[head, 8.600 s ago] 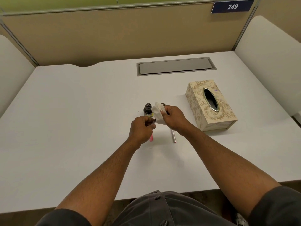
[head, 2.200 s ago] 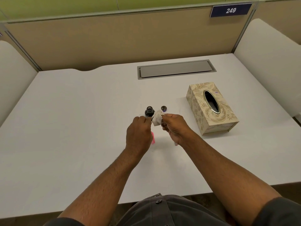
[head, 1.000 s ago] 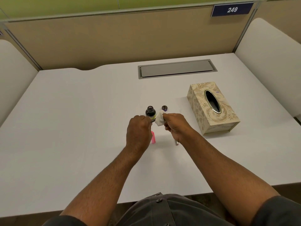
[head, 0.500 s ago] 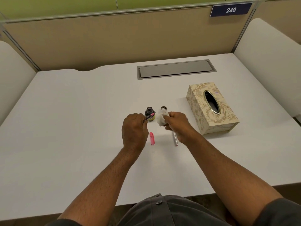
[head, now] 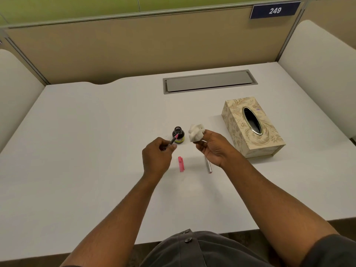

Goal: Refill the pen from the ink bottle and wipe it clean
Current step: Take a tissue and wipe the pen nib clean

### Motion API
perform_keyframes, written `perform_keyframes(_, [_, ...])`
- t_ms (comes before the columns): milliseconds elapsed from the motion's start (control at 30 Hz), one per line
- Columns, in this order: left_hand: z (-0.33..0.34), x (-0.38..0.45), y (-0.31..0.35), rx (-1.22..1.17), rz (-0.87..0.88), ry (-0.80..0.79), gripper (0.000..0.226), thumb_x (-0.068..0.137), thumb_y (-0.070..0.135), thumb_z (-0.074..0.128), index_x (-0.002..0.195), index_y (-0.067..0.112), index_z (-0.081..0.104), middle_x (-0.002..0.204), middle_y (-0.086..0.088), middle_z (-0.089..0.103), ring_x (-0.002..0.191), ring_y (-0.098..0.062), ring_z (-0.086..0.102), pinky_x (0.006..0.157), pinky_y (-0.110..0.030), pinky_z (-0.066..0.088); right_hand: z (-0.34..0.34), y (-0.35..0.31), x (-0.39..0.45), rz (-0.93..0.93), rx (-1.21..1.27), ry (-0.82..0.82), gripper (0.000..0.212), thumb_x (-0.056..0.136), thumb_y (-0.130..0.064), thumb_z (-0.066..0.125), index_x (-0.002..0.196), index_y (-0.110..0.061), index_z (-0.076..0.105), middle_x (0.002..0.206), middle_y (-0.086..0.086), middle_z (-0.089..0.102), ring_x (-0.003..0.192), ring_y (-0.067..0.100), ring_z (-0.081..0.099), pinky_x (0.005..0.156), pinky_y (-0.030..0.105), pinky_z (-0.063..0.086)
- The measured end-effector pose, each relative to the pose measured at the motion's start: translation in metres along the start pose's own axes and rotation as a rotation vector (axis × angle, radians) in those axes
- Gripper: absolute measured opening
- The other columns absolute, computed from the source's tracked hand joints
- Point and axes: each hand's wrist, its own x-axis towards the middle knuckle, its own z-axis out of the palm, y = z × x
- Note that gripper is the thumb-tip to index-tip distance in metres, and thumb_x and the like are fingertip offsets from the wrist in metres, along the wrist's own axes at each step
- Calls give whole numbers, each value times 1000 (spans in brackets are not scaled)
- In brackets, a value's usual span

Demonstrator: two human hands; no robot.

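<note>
We sit at a white desk (head: 77, 151) walled in by tan partitions (head: 134, 47) with a green band above, and at far left a pale rounded side panel (head: 13, 89) closes off the booth. Our left hand (head: 157, 158) hovers over the middle of the desk, fingers pinched around the pen (head: 173, 140), a dark and pink piece tilted up and away so its tip points at the mouth of the ink bottle (head: 178, 134). The bottle stands upright and uncapped just beyond the hand. Nearer to us, between the two hands, a pink cap (head: 180, 164) lies flat on the desk. Our right hand (head: 213, 147) is raised beside the bottle, fingers closed on a crumpled white tissue (head: 196, 132), held apart from the pen. Partly under that wrist a silver barrel (head: 208, 166) lies on the desk. Farther back, a grey metal cable hatch (head: 209, 81) is set flush into the surface. To the right sits a cream, gold-patterned tissue box (head: 250, 130) with a dark oval slot. Above it on the partition hangs a blue plate (head: 275, 10) reading 249, and another pale side panel (head: 317, 74) rises at far right. A grey buttoned shirt (head: 192, 249) shows at the bottom edge.
</note>
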Motion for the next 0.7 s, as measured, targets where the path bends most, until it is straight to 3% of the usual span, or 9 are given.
perform_keyframes(100, [-4, 3, 4, -290, -254, -217, 11, 85, 26, 71, 85, 14, 71, 83, -3, 74, 73, -14, 61, 65, -24, 46, -3, 6, 2, -84, -175, 78, 5, 87, -7, 69, 90, -11, 68, 87, 7, 69, 77, 15, 62, 64, 22, 49])
perform_keyframes(233, [-1, 1, 5, -332, -325, -336, 19, 90, 28, 65, 92, 11, 73, 85, -3, 74, 76, -15, 62, 71, -28, 50, 0, 12, 3, -166, -265, 94, 10, 84, -4, 72, 90, -11, 69, 90, 10, 71, 82, 17, 68, 69, 24, 55])
perform_keyframes(433, [5, -4, 5, -28, -131, -267, 21, 89, 31, 65, 75, 19, 75, 75, -7, 72, 67, -17, 58, 65, -33, 49, 12, 16, 0, -178, -313, -8, 10, 81, 0, 72, 91, -3, 73, 89, 14, 74, 82, 19, 71, 77, 28, 59])
perform_keyframes(567, [2, -4, 7, 177, 3, -218, 21, 91, 30, 63, 85, 15, 77, 76, -11, 72, 61, -16, 55, 61, -26, 44, 10, 6, -1, -118, -84, -18, 14, 85, 9, 64, 88, -4, 68, 89, 11, 71, 81, 19, 68, 67, 21, 57])
perform_keyframes(700, [0, -2, 6, 138, -24, -194, 23, 92, 30, 62, 86, 13, 76, 77, -6, 72, 58, -12, 53, 58, -22, 41, 1, 2, 2, -81, 85, 107, 13, 87, 11, 60, 89, -2, 64, 91, 13, 68, 80, 21, 66, 60, 18, 56])
